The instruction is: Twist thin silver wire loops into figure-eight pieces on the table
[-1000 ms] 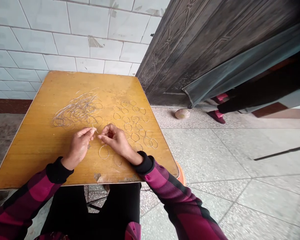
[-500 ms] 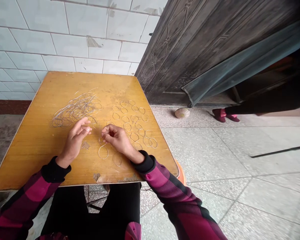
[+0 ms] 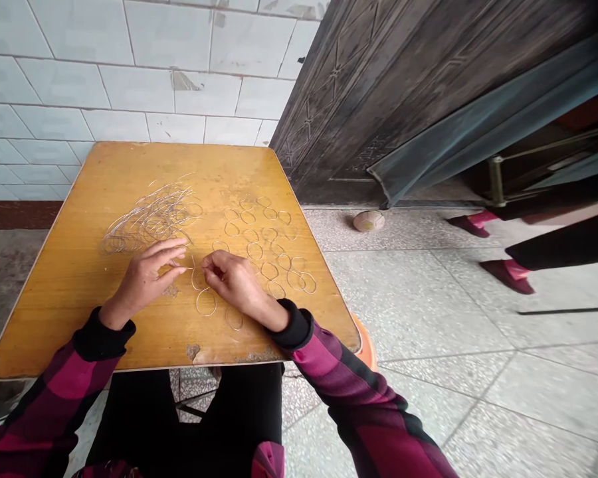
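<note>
My right hand (image 3: 236, 279) is closed in a pinch on a thin metal wire just above the table. Part of the wire bends down in a curve (image 3: 194, 275) between my hands. Just below my right fingertips is a round wire loop (image 3: 206, 303); where it joins the pinched wire is hidden. To the left, my left hand (image 3: 147, 279) is open, fingers stretched toward the wire and thumb lower down, its tip close to the curve. Beyond my left hand lies a tangled pile of curved wires (image 3: 149, 219). Several bent wire loops (image 3: 254, 249) lie spread beyond my right hand.
The yellow wooden table (image 3: 54, 299) has a chipped front edge and stands against a white tiled wall (image 3: 169, 86). A dark carved wooden door (image 3: 339, 119) is at the right. On the floor sit a round ball-like object (image 3: 369, 221) and a walking person's feet (image 3: 508, 275).
My left hand has moved slightly, its thumb now closer to the wire. My right hand keeps its pinch. The person at the right has taken a step, with both legs now apart.
</note>
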The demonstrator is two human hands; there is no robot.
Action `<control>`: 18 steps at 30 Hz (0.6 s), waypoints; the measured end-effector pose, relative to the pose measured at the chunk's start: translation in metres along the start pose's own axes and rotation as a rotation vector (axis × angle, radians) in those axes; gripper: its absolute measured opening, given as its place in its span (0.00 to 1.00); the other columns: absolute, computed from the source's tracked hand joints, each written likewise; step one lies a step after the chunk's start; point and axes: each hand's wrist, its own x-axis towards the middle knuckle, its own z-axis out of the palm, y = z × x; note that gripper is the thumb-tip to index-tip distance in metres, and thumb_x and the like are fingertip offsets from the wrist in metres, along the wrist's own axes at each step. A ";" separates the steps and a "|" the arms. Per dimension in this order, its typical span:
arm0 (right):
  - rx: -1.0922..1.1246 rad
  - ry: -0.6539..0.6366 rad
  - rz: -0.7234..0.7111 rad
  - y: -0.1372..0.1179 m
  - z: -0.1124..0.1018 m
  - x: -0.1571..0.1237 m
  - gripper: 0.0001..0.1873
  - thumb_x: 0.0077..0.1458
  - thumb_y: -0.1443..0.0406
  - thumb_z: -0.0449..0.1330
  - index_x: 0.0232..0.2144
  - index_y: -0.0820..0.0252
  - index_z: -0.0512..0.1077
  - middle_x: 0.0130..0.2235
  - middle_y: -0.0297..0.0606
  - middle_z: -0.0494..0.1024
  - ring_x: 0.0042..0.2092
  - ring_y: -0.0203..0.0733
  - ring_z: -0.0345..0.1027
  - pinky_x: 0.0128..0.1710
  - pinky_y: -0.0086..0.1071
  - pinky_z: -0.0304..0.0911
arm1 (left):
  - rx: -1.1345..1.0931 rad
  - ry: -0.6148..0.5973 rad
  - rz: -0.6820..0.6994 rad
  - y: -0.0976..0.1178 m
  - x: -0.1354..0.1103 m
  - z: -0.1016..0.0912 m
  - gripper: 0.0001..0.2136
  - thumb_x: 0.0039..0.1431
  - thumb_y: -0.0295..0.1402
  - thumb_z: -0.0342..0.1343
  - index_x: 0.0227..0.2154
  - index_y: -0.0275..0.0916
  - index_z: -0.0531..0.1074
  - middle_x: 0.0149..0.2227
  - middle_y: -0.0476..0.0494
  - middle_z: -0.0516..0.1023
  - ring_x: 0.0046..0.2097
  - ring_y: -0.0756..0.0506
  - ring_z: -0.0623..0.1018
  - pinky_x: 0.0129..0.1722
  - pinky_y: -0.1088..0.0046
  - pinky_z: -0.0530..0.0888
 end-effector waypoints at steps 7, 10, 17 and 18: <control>-0.027 -0.045 -0.070 0.005 0.004 -0.003 0.17 0.57 0.71 0.50 0.45 0.61 0.74 0.33 0.38 0.73 0.33 0.37 0.66 0.35 0.31 0.61 | 0.050 0.046 0.018 0.000 -0.001 0.002 0.13 0.54 0.27 0.60 0.43 0.40 0.77 0.49 0.39 0.78 0.38 0.46 0.80 0.42 0.65 0.78; -0.029 -0.056 -0.077 0.005 0.005 -0.004 0.18 0.57 0.71 0.51 0.47 0.61 0.74 0.34 0.38 0.73 0.33 0.36 0.66 0.34 0.30 0.61 | 0.079 0.059 0.067 -0.002 -0.002 0.003 0.12 0.56 0.27 0.58 0.44 0.39 0.76 0.49 0.38 0.78 0.38 0.47 0.80 0.42 0.67 0.79; -0.042 -0.063 -0.074 0.005 0.005 -0.003 0.18 0.58 0.72 0.51 0.48 0.63 0.74 0.34 0.38 0.73 0.33 0.35 0.66 0.35 0.28 0.60 | 0.082 0.049 0.125 -0.006 -0.004 0.005 0.11 0.58 0.26 0.56 0.44 0.36 0.75 0.50 0.37 0.77 0.41 0.48 0.81 0.43 0.69 0.80; -0.042 -0.064 -0.071 0.004 0.005 -0.003 0.18 0.58 0.71 0.51 0.48 0.63 0.74 0.34 0.39 0.73 0.33 0.35 0.66 0.35 0.28 0.60 | 0.084 0.051 0.122 -0.006 -0.004 0.005 0.11 0.59 0.26 0.56 0.44 0.36 0.75 0.49 0.38 0.78 0.41 0.48 0.81 0.43 0.69 0.80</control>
